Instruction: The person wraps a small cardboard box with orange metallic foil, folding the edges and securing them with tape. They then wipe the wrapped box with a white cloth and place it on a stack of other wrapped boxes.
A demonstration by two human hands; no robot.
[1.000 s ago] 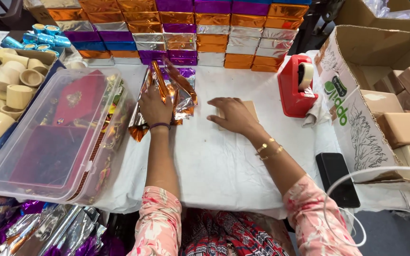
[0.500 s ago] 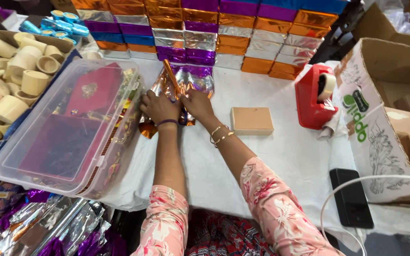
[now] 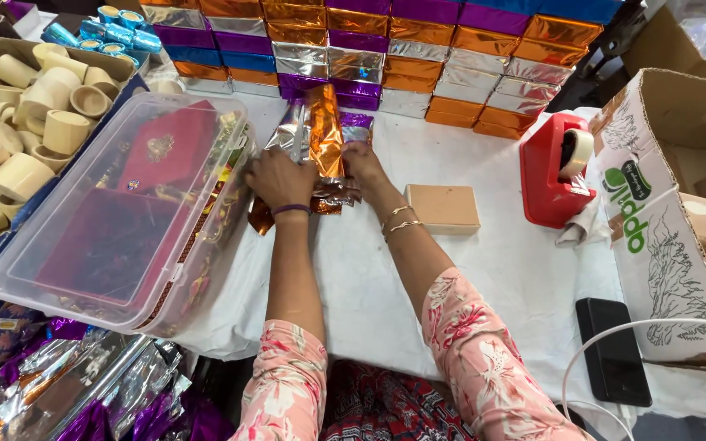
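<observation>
both hands' grip, left hand [image 3: 281,181] & right hand [image 3: 363,163], clamped on crinkly foil sheets [image 3: 324,135].

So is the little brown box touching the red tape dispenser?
Apart. The head view shows bare white cloth between the little brown box and the red tape dispenser.

White-clothed table [image 3: 467,269], foil sheets [image 3: 320,147], small tan box [image 3: 443,208], red tape dispenser [image 3: 556,170], clear plastic bin [image 3: 124,212], black phone [image 3: 612,351]

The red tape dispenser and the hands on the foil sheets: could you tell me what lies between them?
In the head view, a small tan box lies on the white cloth between the tape dispenser and the hands.
</observation>
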